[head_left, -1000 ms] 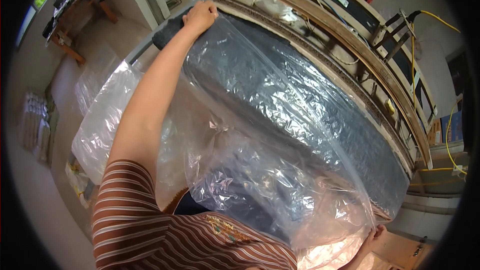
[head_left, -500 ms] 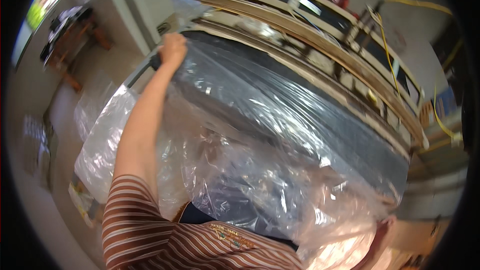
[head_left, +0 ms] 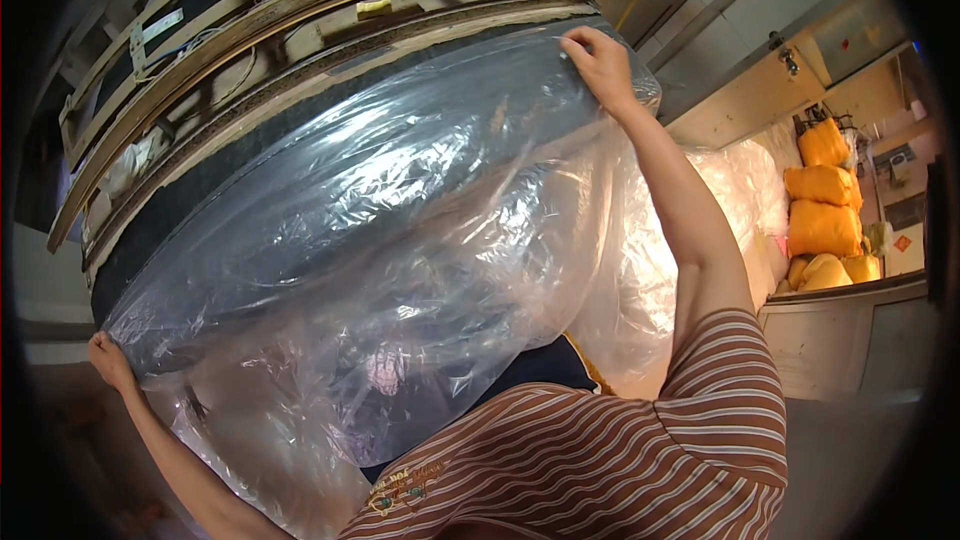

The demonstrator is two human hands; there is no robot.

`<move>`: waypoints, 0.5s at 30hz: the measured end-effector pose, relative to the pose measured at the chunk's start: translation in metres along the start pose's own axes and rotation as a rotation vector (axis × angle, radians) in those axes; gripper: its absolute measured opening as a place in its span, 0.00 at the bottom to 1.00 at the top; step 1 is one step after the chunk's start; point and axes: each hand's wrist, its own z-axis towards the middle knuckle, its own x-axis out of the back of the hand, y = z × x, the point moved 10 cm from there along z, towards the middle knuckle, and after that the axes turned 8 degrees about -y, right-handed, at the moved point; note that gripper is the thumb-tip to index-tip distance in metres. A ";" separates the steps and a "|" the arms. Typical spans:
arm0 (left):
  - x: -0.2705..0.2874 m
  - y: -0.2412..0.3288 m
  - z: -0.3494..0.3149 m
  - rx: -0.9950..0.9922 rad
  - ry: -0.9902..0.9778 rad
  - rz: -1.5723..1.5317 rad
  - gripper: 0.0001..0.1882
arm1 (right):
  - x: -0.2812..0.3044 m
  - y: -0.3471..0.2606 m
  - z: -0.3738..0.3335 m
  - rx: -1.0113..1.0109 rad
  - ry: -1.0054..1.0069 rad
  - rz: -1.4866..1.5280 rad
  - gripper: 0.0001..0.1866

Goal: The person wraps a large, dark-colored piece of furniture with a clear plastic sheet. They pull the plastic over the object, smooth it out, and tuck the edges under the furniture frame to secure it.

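My right hand [head_left: 600, 65], now at one o'clock, grips the plastic cover [head_left: 400, 230]; my left hand [head_left: 108, 360], at eight o'clock, grips its opposite edge, spreading it wider.

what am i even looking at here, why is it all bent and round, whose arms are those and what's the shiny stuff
This is a view from a wide fisheye camera worn on a person's head, looking at their own hands, so straight edges bulge toward the rim. There is no machine, just two bare hands. The left hand grips one end of a big clear plastic sheet, and the right hand holds the other end up high. The sheet is spread over a large dark mattress-like slab, with a wooden frame behind it. The striped cloth at the bottom is the person's own shirt. At right, orange sacks are stacked by a wall.
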 end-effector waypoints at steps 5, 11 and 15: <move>0.069 -0.088 -0.006 0.062 0.145 -0.071 0.19 | -0.041 -0.025 0.007 0.110 -0.042 -0.059 0.09; 0.194 -0.141 -0.047 0.302 0.262 -0.183 0.27 | -0.042 -0.057 -0.015 0.161 -0.143 0.048 0.08; 0.222 -0.137 -0.075 0.267 0.233 -0.249 0.28 | -0.065 -0.052 0.011 0.127 -0.097 0.097 0.10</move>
